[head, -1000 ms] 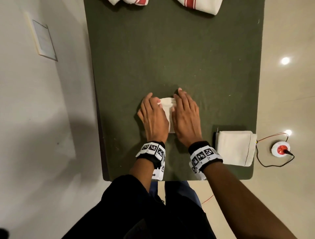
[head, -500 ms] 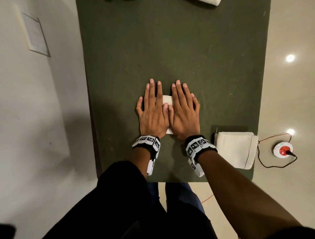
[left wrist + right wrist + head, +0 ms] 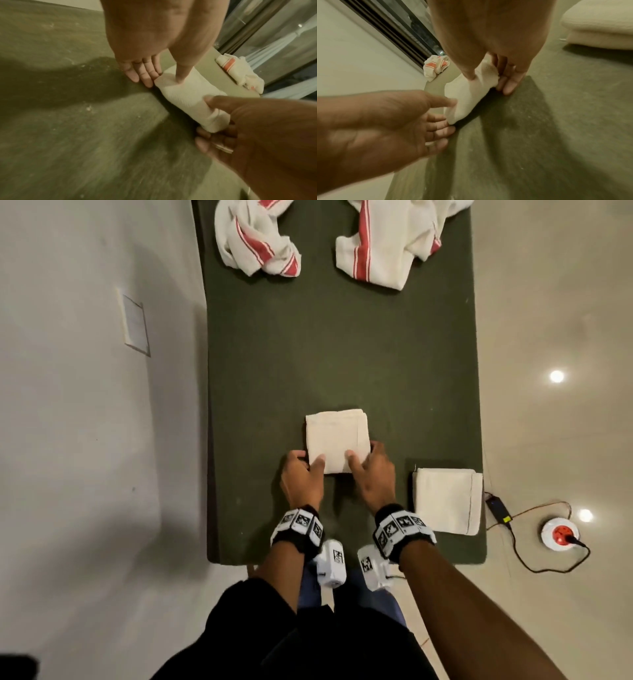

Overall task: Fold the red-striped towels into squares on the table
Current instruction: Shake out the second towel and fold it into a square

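A folded white towel (image 3: 337, 436) lies mid-table on the dark green table (image 3: 342, 354). My left hand (image 3: 308, 461) pinches its near left corner, thumb on top and fingers underneath. My right hand (image 3: 364, 455) pinches the near right corner the same way. In the wrist views the towel's (image 3: 185, 93) (image 3: 471, 93) near edge sits raised off the cloth between both hands. A second folded towel (image 3: 445, 501) rests at the front right corner. Two crumpled red-striped towels (image 3: 255, 237) (image 3: 387, 241) lie at the far end.
The table's right edge is just beyond the second folded towel. On the floor to the right are a black adapter (image 3: 498, 508) and a round red-and-white socket (image 3: 560, 537) with cables. A wall with a white plate (image 3: 135, 325) runs along the left.
Both hands lay flat, pressing the folded towel. They have drawn back to its near corners and now pinch them. The towel's top is uncovered.
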`<act>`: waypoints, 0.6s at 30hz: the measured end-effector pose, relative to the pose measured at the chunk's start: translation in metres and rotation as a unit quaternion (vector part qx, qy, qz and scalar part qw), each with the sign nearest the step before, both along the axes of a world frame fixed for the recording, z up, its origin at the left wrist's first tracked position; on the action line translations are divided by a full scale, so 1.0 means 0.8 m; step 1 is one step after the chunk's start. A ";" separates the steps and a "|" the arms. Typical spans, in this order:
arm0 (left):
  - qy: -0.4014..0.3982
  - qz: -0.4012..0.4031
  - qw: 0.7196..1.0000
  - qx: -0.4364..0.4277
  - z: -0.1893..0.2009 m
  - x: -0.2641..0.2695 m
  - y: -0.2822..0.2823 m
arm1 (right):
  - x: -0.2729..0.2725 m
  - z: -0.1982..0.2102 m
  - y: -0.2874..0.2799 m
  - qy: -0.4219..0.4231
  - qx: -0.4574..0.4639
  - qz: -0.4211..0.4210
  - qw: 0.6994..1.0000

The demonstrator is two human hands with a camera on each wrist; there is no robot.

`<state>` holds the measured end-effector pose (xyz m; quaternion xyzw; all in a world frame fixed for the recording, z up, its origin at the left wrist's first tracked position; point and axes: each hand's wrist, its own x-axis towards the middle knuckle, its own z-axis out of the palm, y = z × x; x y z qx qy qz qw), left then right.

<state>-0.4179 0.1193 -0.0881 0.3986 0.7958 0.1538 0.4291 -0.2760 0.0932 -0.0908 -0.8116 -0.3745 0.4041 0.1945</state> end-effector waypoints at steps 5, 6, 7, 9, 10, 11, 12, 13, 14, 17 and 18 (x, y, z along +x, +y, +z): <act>-0.023 -0.075 0.997 -0.005 0.008 -0.072 -0.017 | -0.033 0.019 -0.021 0.070 -0.034 0.019 0.997; -0.015 -0.087 0.996 0.004 0.013 -0.098 -0.030 | -0.049 0.024 -0.032 0.086 -0.039 0.040 0.995; -0.004 -0.098 0.995 0.010 0.017 -0.128 -0.047 | -0.070 0.026 -0.045 0.099 -0.042 0.063 0.992; 0.022 -0.105 0.994 0.010 0.028 -0.183 -0.079 | -0.116 0.023 -0.072 0.117 -0.049 0.116 0.985; 0.037 -0.105 0.994 0.011 0.028 -0.206 -0.092 | -0.137 0.019 -0.083 0.116 -0.054 0.135 0.982; 0.052 -0.106 0.993 0.006 0.025 -0.224 -0.103 | -0.155 0.015 -0.092 0.105 -0.063 0.152 0.981; 0.069 -0.119 0.991 0.001 0.022 -0.240 -0.114 | -0.172 0.011 -0.102 0.088 -0.076 0.166 0.979; 0.084 -0.137 0.987 -0.009 0.015 -0.250 -0.122 | -0.182 0.007 -0.110 0.073 -0.088 0.178 0.977; 0.092 -0.158 0.983 -0.015 0.009 -0.259 -0.128 | -0.191 0.004 -0.116 0.059 -0.099 0.187 0.976; 0.075 -0.168 0.982 -0.030 -0.003 -0.267 -0.136 | -0.193 0.007 -0.122 0.029 -0.105 0.210 0.972; 0.072 -0.175 0.981 -0.033 -0.001 -0.270 -0.138 | -0.188 0.015 -0.124 0.019 -0.100 0.217 0.971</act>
